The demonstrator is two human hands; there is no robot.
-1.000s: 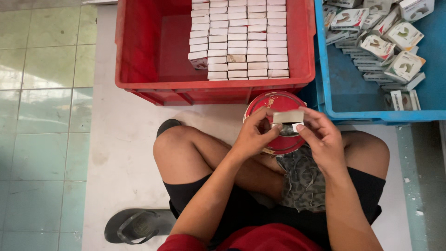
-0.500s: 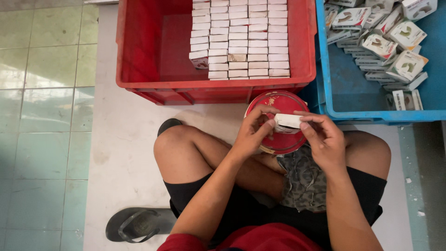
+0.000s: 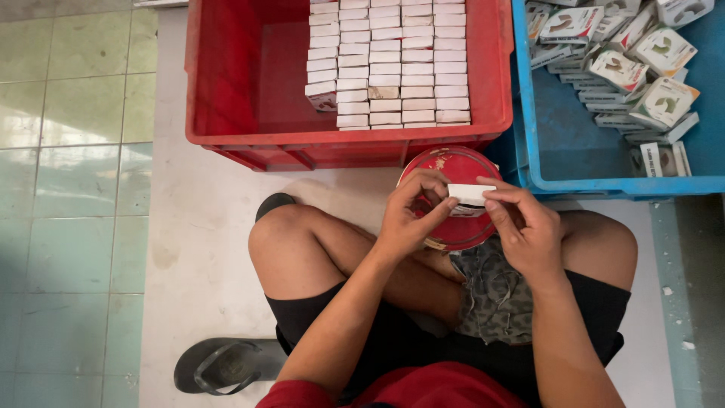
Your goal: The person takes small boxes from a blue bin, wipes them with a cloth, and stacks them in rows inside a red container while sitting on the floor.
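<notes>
both hands up over the lap, pinching one small white box [image 3: 470, 195] between them. left hand [image 3: 411, 215] closed on the box's left end, thumb and fingertips curled around it. right hand [image 3: 529, 227] closed on the right end, thumb on top edge, fingers wrapped under. box sits level, long side across, directly between the two sets of fingertips.

just behind and under the hands: round red bowl [image 3: 445, 198], resting on the lap, mostly covered by the hands and box. can't tell what's inside it.

ahead of the left hand: red crate [image 3: 226, 91] on the floor, with neat rows of small white boxes [image 3: 400, 64] stacked in its right half, left half bare. one box at the left edge of the rows is turned a different way.

ahead and right of the right hand: blue crate [image 3: 532, 113], touching the red one, holding a loose pile of flat printed cartons [image 3: 627, 68], unordered.

below the right hand: patterned grey cloth [image 3: 495, 291] on the lap. person sits cross-legged, black shorts. back-left of the left arm: dark flip-flop [image 3: 226, 365] on the pale floor strip, green tiles [image 3: 68, 189] further left.
</notes>
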